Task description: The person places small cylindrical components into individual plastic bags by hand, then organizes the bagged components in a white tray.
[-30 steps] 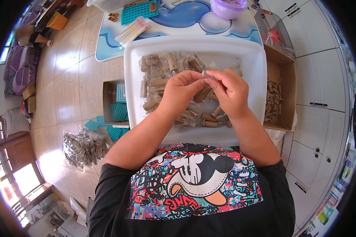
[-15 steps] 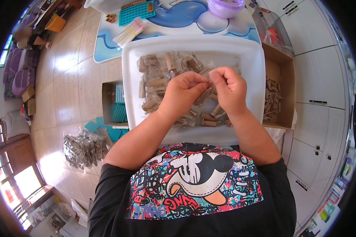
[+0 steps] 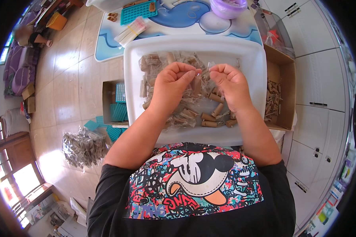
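Observation:
Both my hands are raised over a large white plastic tub (image 3: 254, 59). My left hand (image 3: 171, 85) is closed in a pinch, and a tiny shiny bit shows at its fingertips, too small to name. A little apart from it, my right hand (image 3: 231, 83) pinches a scrap of clear plastic film (image 3: 211, 65) between thumb and forefinger. Below them the tub holds several brown cylinders in clear plastic bags (image 3: 188, 114). Near its right side lie loose brown cylinders (image 3: 208, 117). My hands and forearms hide part of the heap.
Right of the tub, a cardboard box (image 3: 283, 71) holds small brown pieces. A second box (image 3: 106, 98) with teal perforated trays (image 3: 118, 112) stands left. A bag of brown pieces (image 3: 84, 148) lies on the floor. Behind is a blue-white table (image 3: 174, 17) with a purple bowl (image 3: 228, 10).
My hands have moved apart; their fingertips were together before. The left has shifted left and slightly up, and the right has tilted outward.

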Demonstrator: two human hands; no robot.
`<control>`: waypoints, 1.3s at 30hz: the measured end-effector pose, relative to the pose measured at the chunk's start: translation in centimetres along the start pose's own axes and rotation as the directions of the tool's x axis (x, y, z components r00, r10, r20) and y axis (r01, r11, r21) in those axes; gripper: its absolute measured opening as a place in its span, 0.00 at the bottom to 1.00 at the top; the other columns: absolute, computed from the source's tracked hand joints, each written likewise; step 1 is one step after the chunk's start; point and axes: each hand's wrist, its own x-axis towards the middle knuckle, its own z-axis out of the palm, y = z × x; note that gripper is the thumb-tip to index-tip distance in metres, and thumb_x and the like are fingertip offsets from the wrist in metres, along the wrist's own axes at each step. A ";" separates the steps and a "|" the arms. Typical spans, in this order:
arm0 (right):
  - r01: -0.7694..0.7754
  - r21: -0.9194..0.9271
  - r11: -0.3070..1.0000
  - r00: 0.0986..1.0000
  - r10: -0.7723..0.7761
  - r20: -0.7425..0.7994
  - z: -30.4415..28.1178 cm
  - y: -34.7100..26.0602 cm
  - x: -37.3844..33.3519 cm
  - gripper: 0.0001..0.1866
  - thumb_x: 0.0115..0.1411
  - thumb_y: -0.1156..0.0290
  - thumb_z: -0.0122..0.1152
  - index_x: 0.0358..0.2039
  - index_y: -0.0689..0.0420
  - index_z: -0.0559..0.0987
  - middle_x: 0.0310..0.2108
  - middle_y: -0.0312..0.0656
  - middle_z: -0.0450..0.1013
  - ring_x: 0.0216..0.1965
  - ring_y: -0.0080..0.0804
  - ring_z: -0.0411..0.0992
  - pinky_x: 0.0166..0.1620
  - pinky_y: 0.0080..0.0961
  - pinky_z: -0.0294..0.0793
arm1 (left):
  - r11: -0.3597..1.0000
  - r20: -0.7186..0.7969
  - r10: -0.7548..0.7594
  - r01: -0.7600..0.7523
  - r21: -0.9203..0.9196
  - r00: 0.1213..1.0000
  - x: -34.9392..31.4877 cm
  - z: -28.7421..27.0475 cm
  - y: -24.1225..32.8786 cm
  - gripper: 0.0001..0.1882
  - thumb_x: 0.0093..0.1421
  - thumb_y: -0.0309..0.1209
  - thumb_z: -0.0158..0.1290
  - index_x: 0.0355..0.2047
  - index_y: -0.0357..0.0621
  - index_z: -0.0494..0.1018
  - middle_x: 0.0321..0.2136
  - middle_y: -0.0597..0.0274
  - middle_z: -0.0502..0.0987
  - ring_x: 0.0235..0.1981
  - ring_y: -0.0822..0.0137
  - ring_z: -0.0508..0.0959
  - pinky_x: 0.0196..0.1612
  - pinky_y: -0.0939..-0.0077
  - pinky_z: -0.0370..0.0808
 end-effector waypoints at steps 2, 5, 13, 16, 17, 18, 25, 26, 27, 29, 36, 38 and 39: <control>0.030 -0.062 0.998 1.000 -0.030 0.001 0.2 0.3 0.0 0.08 0.56 0.69 0.57 0.32 0.60 0.74 0.22 0.27 0.69 0.20 0.09 0.58 0.21 0.08 0.55 | 1.000 0.005 0.013 -0.013 -0.016 1.000 0.0 0.0 -0.2 0.05 0.59 0.26 0.47 0.35 0.39 0.68 0.36 0.59 0.76 0.34 0.78 0.74 0.37 0.85 0.71; 0.044 -0.122 0.991 0.999 -0.045 -0.003 0.1 0.3 0.0 0.07 0.56 0.70 0.57 0.31 0.60 0.74 0.23 0.28 0.69 0.20 0.09 0.58 0.22 0.09 0.56 | 0.999 -0.012 0.020 -0.021 -0.047 1.000 0.0 0.2 -0.3 0.05 0.59 0.26 0.47 0.36 0.39 0.68 0.37 0.59 0.76 0.33 0.80 0.73 0.36 0.86 0.70; -0.022 0.007 1.000 0.997 0.022 -0.077 -0.2 0.3 0.1 0.06 0.55 0.70 0.58 0.30 0.59 0.75 0.22 0.27 0.69 0.20 0.09 0.59 0.21 0.08 0.55 | 0.999 -0.023 0.023 -0.023 -0.025 0.999 0.0 0.1 0.0 0.06 0.60 0.26 0.45 0.36 0.39 0.67 0.37 0.60 0.76 0.32 0.80 0.72 0.35 0.85 0.70; -0.014 0.009 1.000 0.998 0.014 -0.059 0.0 0.1 0.0 0.06 0.55 0.70 0.58 0.30 0.59 0.75 0.22 0.27 0.69 0.19 0.08 0.58 0.21 0.08 0.55 | 0.999 -0.018 0.020 -0.021 -0.028 1.000 0.0 0.0 0.0 0.06 0.60 0.26 0.45 0.37 0.39 0.67 0.36 0.61 0.76 0.30 0.81 0.71 0.34 0.85 0.70; -0.020 0.007 1.000 0.999 0.020 -0.038 0.1 0.1 0.0 0.06 0.55 0.70 0.58 0.30 0.59 0.75 0.22 0.27 0.69 0.19 0.08 0.58 0.21 0.08 0.55 | 1.000 -0.008 0.019 -0.019 -0.023 1.000 0.0 0.0 -0.1 0.06 0.60 0.26 0.45 0.37 0.39 0.67 0.36 0.61 0.76 0.30 0.81 0.71 0.34 0.85 0.70; -0.027 0.005 1.000 1.000 0.027 -0.016 0.2 0.1 -0.1 0.06 0.55 0.71 0.58 0.30 0.60 0.75 0.22 0.27 0.69 0.19 0.08 0.58 0.21 0.08 0.55 | 1.000 -0.009 0.019 -0.019 -0.023 1.000 0.0 -0.1 -0.1 0.06 0.60 0.26 0.45 0.37 0.39 0.67 0.36 0.61 0.76 0.30 0.81 0.71 0.34 0.85 0.70; 0.013 -0.013 1.000 0.999 -0.013 -0.030 0.0 0.7 0.0 0.06 0.56 0.71 0.57 0.30 0.60 0.74 0.22 0.27 0.68 0.19 0.08 0.58 0.20 0.08 0.55 | 0.999 -0.002 0.008 -0.008 -0.031 1.000 -0.4 0.4 0.7 0.06 0.61 0.27 0.44 0.37 0.42 0.69 0.37 0.60 0.76 0.36 0.77 0.73 0.37 0.82 0.72; 0.014 -0.001 1.000 0.999 -0.014 -0.037 0.0 0.7 0.0 0.06 0.56 0.70 0.56 0.30 0.60 0.74 0.21 0.27 0.68 0.19 0.08 0.58 0.20 0.08 0.55 | 0.999 -0.001 0.006 -0.006 -0.045 1.000 -0.5 0.4 0.8 0.06 0.61 0.27 0.44 0.36 0.42 0.69 0.38 0.60 0.76 0.36 0.77 0.73 0.38 0.81 0.73; 0.015 0.012 1.000 0.999 -0.014 -0.043 0.0 0.8 0.0 0.06 0.56 0.70 0.56 0.30 0.59 0.74 0.21 0.26 0.67 0.18 0.09 0.58 0.20 0.08 0.54 | 0.999 -0.002 0.006 -0.006 -0.044 1.000 -0.5 0.4 0.8 0.06 0.61 0.27 0.44 0.36 0.42 0.69 0.38 0.60 0.76 0.36 0.77 0.73 0.38 0.81 0.73; -0.004 0.038 0.999 0.999 0.006 -0.044 -0.1 0.8 0.1 0.07 0.56 0.69 0.56 0.30 0.59 0.74 0.20 0.26 0.67 0.18 0.09 0.57 0.20 0.08 0.54 | 1.000 -0.013 -0.008 0.008 0.001 1.000 -0.5 0.2 0.8 0.06 0.61 0.25 0.43 0.33 0.42 0.71 0.38 0.60 0.75 0.37 0.76 0.74 0.39 0.80 0.73; -0.108 0.199 0.974 0.993 0.117 -0.031 -0.3 0.7 0.2 0.09 0.55 0.67 0.58 0.30 0.59 0.74 0.19 0.26 0.66 0.16 0.09 0.55 0.19 0.09 0.52 | 0.998 0.032 0.059 -0.059 -0.004 0.998 -0.4 -0.1 0.2 0.09 0.60 0.21 0.40 0.32 0.40 0.71 0.40 0.56 0.75 0.38 0.72 0.74 0.41 0.79 0.73; -0.090 0.150 0.985 0.995 0.096 -0.032 0.0 0.4 0.0 0.09 0.55 0.66 0.59 0.30 0.59 0.74 0.19 0.25 0.66 0.16 0.09 0.55 0.19 0.09 0.52 | 0.993 0.035 0.112 -0.113 0.043 0.993 -0.4 -0.1 0.1 0.09 0.60 0.20 0.39 0.31 0.38 0.71 0.41 0.55 0.74 0.39 0.72 0.74 0.41 0.79 0.73; -0.072 0.100 0.992 0.997 0.075 -0.033 0.2 0.3 0.0 0.10 0.54 0.66 0.59 0.31 0.59 0.75 0.18 0.25 0.66 0.16 0.09 0.54 0.19 0.09 0.51 | 0.993 0.034 0.112 -0.113 0.043 0.993 -0.4 -0.1 0.0 0.09 0.60 0.20 0.39 0.31 0.38 0.71 0.41 0.55 0.74 0.39 0.72 0.74 0.41 0.79 0.73</control>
